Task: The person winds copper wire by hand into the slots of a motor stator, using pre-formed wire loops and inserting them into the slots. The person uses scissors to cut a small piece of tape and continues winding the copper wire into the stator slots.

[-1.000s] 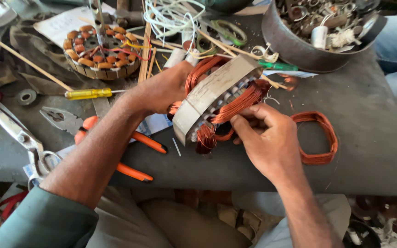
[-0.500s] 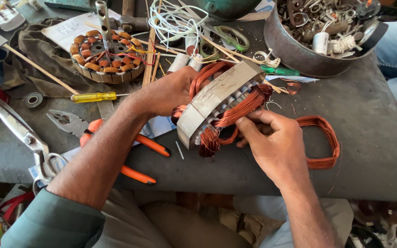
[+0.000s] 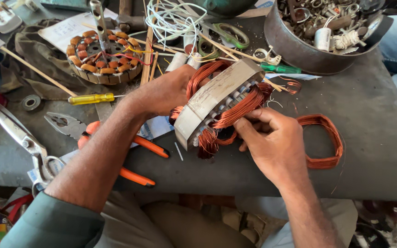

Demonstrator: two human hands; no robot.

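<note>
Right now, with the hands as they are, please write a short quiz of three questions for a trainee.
1. True or false: the left hand steadies the motor stator tilted on edge.
2. What lies right of the right hand? A) loose copper coil B) a hammer C) a cup
3. What colour is the screwdriver handle by the left forearm?

Key: 1 true; 2 A; 3 yellow.

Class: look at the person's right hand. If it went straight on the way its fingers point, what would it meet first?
The right hand points up-left into the copper windings of the stator it already touches.
</note>
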